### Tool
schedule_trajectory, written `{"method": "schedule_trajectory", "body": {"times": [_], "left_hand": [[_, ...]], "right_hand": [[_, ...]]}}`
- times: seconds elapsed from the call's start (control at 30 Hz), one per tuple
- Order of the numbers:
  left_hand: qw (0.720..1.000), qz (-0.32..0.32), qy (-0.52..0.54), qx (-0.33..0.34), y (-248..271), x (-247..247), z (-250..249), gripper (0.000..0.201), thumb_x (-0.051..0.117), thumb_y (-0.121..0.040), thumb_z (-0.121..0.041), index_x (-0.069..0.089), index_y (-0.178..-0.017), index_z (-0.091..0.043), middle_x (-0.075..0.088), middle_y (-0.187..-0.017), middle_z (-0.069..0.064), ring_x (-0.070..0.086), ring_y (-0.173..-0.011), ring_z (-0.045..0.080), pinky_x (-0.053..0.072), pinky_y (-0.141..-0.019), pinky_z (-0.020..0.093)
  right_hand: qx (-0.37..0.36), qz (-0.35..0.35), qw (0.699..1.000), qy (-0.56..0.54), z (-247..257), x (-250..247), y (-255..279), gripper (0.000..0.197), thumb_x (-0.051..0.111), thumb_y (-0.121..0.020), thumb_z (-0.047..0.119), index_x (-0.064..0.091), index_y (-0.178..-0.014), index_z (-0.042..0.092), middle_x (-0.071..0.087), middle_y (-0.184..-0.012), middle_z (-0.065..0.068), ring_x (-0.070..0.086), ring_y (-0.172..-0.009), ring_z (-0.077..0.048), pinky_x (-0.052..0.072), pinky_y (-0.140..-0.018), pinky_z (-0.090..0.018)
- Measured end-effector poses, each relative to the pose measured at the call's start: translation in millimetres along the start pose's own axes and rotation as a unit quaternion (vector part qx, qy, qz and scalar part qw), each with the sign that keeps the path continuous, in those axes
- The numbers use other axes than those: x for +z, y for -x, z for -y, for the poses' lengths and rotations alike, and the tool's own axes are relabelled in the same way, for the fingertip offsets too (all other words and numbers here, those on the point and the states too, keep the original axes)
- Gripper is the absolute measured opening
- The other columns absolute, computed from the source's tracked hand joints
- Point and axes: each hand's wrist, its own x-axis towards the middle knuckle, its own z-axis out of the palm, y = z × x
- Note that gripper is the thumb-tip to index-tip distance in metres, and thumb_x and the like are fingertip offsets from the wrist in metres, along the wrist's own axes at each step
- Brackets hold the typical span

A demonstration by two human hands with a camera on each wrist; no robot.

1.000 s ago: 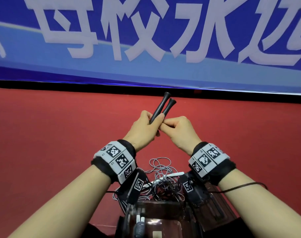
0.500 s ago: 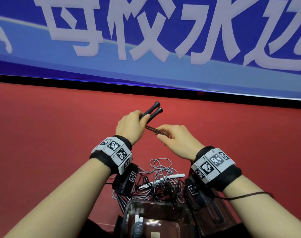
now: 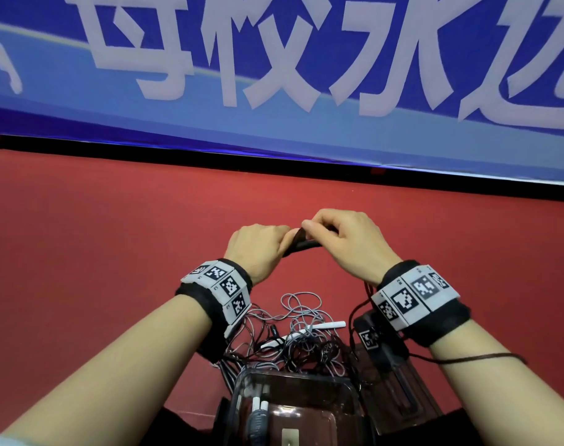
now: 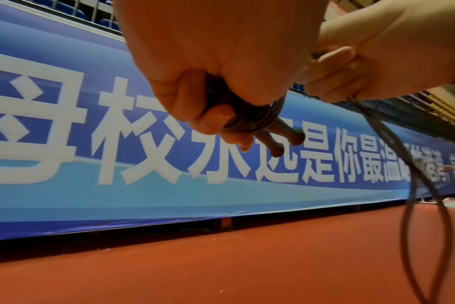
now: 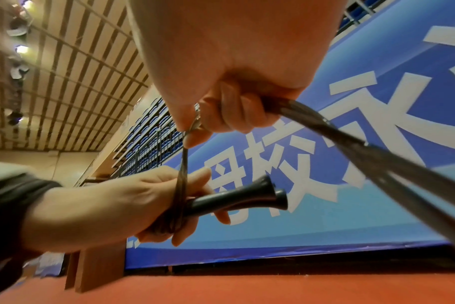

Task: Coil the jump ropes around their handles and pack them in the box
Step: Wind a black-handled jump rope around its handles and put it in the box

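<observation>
My left hand (image 3: pixel 261 247) grips a pair of black jump-rope handles (image 3: pixel 301 244), held together and roughly level above the red floor. In the left wrist view the handle ends (image 4: pixel 281 139) stick out past my fingers, with several turns of dark rope (image 4: pixel 255 117) wound round them. My right hand (image 3: pixel 327 233) sits just over the handles and pinches the same rope (image 5: pixel 351 148), which runs taut from its fingers to the coil (image 5: pixel 179 205). The loose part of the rope (image 4: pixel 408 174) hangs below. A clear plastic box (image 3: pixel 293 376) stands near my body.
A tangle of grey and dark ropes (image 3: pixel 301 329) with white handles (image 3: pixel 325 326) lies on the red floor (image 3: pixel 97 252) between my wrists and the box. The box holds a coiled rope with white handles (image 3: pixel 259 410). A blue banner (image 3: pixel 274 91) closes the far side.
The handles have tipped from pointing up to lying nearly level. My right hand has swung from beside and below them to over them, carrying the rope round.
</observation>
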Motion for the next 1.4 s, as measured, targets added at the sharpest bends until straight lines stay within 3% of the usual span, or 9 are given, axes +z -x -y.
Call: {"method": "schedule_trajectory", "body": {"times": [0.2,0.3,0.4,0.53,0.7,0.9,1.1,1.23,1.4], "left_hand": [[0.99,0.015,0.136,0.02,4,-5,-14,0.067,0.015,-0.098,-0.059,0.054,-0.063,-0.017,0.064,-0.066,0.004,0.056,-0.063,0.027,0.04,-0.063,0.035],[0.988,0.012,0.143,0.06,8,-9,-18,0.06,0.037,-0.091,-0.068,0.053,-0.058,-0.02,0.05,-0.052,0.003,0.046,-0.053,0.021,0.037,-0.057,0.033],[0.985,0.033,0.129,0.108,11,-8,-19,0.045,0.055,-0.084,-0.067,0.071,-0.079,-0.025,0.044,-0.05,0.002,0.041,-0.049,0.018,0.031,-0.05,0.027],[0.978,0.002,0.137,0.155,14,-14,-21,0.034,0.053,-0.092,-0.056,0.065,-0.091,-0.025,0.053,-0.057,0.0,0.046,-0.051,0.017,0.033,-0.052,0.03],[0.966,-0.036,0.19,0.17,19,-17,-25,0.027,0.044,-0.097,-0.046,0.054,-0.106,-0.023,0.057,-0.062,-0.001,0.045,-0.051,0.015,0.032,-0.054,0.031],[0.927,-0.073,0.343,0.131,20,-29,-34,0.026,0.041,-0.095,-0.028,0.045,-0.121,-0.029,0.059,-0.056,0.0,0.053,-0.052,0.016,0.042,-0.057,0.03],[0.897,-0.123,0.423,0.031,6,-33,-24,0.026,0.035,-0.097,-0.017,0.058,-0.105,-0.027,0.057,-0.056,-0.002,0.048,-0.049,0.005,0.037,-0.055,0.025],[0.905,-0.104,0.41,-0.039,-2,-31,-12,0.031,0.034,-0.094,-0.025,0.061,-0.079,-0.021,0.061,-0.058,-0.003,0.047,-0.051,0.011,0.038,-0.056,0.03],[0.754,-0.029,0.631,-0.177,-12,-28,-13,0.037,0.029,-0.105,-0.021,0.06,-0.091,-0.006,0.055,-0.058,0.0,0.037,-0.046,0.016,0.024,-0.042,0.019]], "right_hand": [[0.031,-0.015,0.997,-0.075,-22,-8,-7,0.035,0.051,-0.094,0.05,0.067,-0.072,0.028,0.057,-0.062,-0.003,0.052,-0.063,-0.02,0.044,-0.068,-0.04],[0.035,-0.003,0.995,-0.09,-25,-6,-8,0.037,0.051,-0.09,0.056,0.066,-0.07,0.029,0.055,-0.06,-0.004,0.051,-0.063,-0.022,0.045,-0.068,-0.043],[0.046,0.011,0.996,-0.079,-25,-5,-7,0.042,0.052,-0.082,0.066,0.068,-0.069,0.029,0.062,-0.061,-0.002,0.055,-0.063,-0.018,0.047,-0.068,-0.041],[0.096,0.036,0.983,-0.149,-33,-13,-9,0.037,0.068,-0.081,0.053,0.071,-0.062,0.022,0.057,-0.053,0.0,0.047,-0.056,-0.009,0.038,-0.062,-0.029],[0.145,0.118,0.928,-0.323,-40,-22,-5,0.037,0.067,-0.079,0.044,0.056,-0.058,0.015,0.043,-0.054,0.004,0.036,-0.049,-0.008,0.032,-0.05,-0.016],[0.259,0.127,0.812,-0.507,-41,-16,-5,0.033,0.048,-0.094,0.042,0.056,-0.077,0.015,0.048,-0.054,0.002,0.042,-0.042,-0.008,0.034,-0.043,-0.02],[0.231,0.197,0.887,-0.348,-24,11,2,0.04,0.032,-0.104,0.021,0.062,-0.081,0.008,0.035,-0.048,0.004,0.027,-0.039,-0.011,0.024,-0.041,-0.022],[0.218,0.115,0.916,-0.318,-19,11,0,0.039,0.039,-0.103,0.03,0.063,-0.078,0.014,0.033,-0.045,0.009,0.024,-0.039,-0.01,0.019,-0.039,-0.019],[0.124,0.037,0.972,-0.195,-7,17,8,0.032,0.039,-0.102,0.028,0.063,-0.081,0.021,0.04,-0.048,0.01,0.035,-0.044,-0.007,0.028,-0.046,-0.022]]}}
